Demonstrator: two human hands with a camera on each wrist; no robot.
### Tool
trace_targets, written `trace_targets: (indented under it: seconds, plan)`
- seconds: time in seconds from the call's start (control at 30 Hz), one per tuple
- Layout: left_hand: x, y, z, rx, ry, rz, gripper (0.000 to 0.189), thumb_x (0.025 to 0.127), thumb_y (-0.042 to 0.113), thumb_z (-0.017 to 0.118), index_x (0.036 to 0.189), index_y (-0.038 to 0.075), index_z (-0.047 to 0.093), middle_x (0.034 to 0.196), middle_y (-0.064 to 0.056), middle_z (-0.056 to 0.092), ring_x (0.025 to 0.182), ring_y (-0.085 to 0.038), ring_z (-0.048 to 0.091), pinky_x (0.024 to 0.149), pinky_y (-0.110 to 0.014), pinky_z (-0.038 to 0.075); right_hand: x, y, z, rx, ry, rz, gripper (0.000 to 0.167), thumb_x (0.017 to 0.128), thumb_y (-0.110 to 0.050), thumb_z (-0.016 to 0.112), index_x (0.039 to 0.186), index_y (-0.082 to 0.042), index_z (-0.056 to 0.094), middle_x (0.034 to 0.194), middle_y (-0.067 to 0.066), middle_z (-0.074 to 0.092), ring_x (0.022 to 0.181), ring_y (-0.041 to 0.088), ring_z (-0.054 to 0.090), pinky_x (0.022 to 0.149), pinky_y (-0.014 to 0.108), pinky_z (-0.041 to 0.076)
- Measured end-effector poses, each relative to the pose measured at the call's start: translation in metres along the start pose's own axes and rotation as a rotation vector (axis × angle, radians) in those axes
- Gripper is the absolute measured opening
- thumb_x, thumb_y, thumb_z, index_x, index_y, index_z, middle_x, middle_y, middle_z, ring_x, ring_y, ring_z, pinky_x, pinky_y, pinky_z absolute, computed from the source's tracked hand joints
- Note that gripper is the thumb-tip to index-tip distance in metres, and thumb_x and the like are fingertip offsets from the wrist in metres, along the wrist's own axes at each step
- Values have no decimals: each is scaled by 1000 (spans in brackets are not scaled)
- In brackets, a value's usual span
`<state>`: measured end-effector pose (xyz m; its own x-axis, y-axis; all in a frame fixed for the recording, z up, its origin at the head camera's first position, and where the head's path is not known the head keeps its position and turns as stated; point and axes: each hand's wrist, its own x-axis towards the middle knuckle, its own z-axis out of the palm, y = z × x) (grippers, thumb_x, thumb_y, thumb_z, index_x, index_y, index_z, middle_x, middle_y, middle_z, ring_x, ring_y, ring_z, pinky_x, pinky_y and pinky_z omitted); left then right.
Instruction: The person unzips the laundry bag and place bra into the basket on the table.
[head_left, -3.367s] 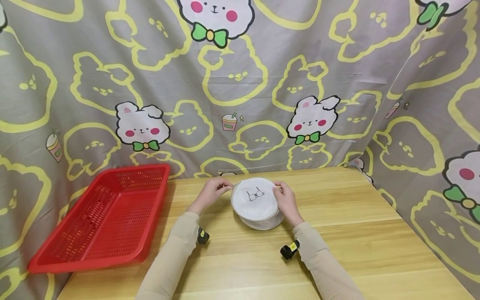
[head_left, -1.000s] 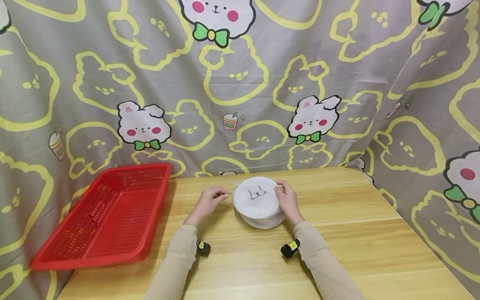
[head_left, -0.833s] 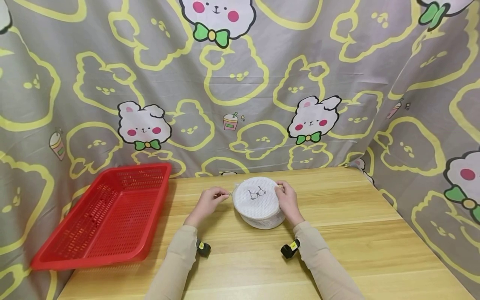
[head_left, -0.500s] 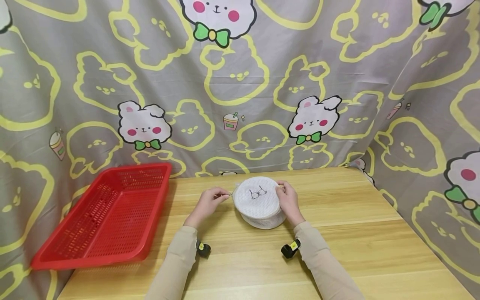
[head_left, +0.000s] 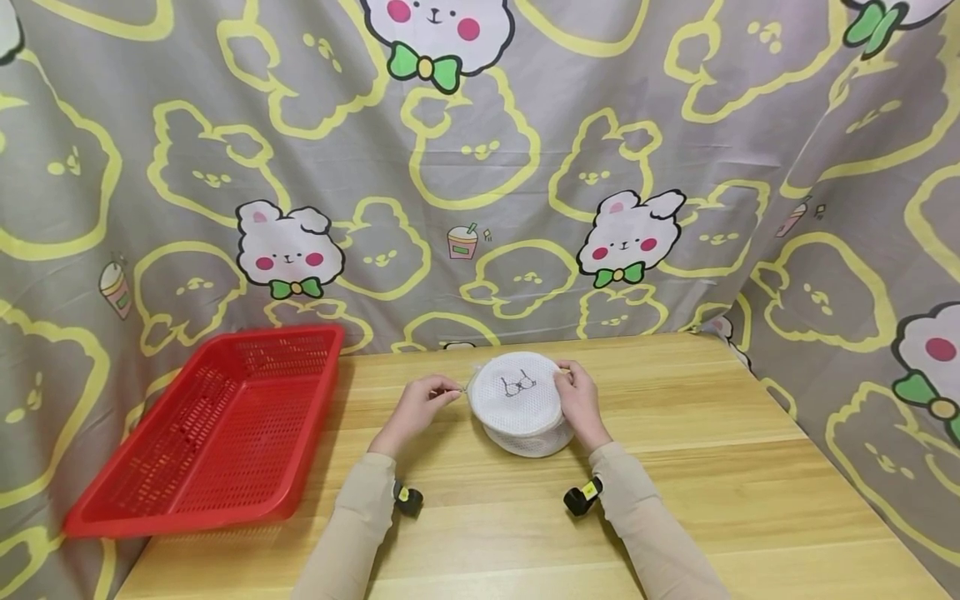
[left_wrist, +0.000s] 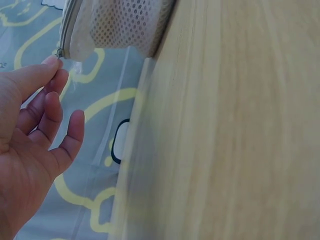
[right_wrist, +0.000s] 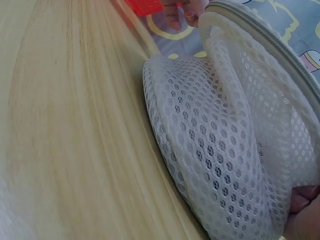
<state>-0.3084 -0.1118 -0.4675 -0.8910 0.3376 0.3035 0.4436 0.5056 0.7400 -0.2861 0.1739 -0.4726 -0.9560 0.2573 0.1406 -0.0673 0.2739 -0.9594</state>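
Observation:
A round white mesh laundry bag (head_left: 517, 410) with a bra drawing on its top stands on the wooden table, tilted slightly. At its left edge, my left hand (head_left: 417, 408) pinches the small zipper pull (left_wrist: 59, 53) between thumb and forefinger, the other fingers loosely bent. On the opposite side my right hand (head_left: 581, 403) grips the bag's rim, thumb on top; in the right wrist view only part of that hand shows at the lower right. The zipper (right_wrist: 272, 32) runs along the upper rim, and the mesh side wall below it is creased inward.
To the left stands a red plastic basket (head_left: 288, 492) with slotted walls, reaching past the table's left edge. A patterned grey curtain (head_left: 517, 200) hangs behind and beside the wooden table (head_left: 495, 542). Both wrists carry small black cameras.
Since the earliest frame, my left hand has drawn a little to the left and nearer, still pinching at the bag's left edge. The bag sits marginally further right; my right hand keeps its grip.

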Motion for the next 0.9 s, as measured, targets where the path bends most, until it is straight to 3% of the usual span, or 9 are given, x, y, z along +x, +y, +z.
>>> trace_targets:
  seconds: [0.7,0.9]
  plan:
    - [-2,7,-2,-6,-11,-2,11,93,18,66,98,13,74,97,-3,73,85,-12,62,77,-25,51,1,-3,0,3,16,-6,26,98,-11,50,119,0,61,68,-2,40,58,10,40,51,21,35]
    - [-3,6,0,-1,9,5,11,92,17,67,98,12,74,95,-3,73,82,-10,61,75,-23,51,2,-1,-1,-24,-17,23,27,97,-13,51,120,-2,60,71,-1,42,62,11,42,53,21,38]
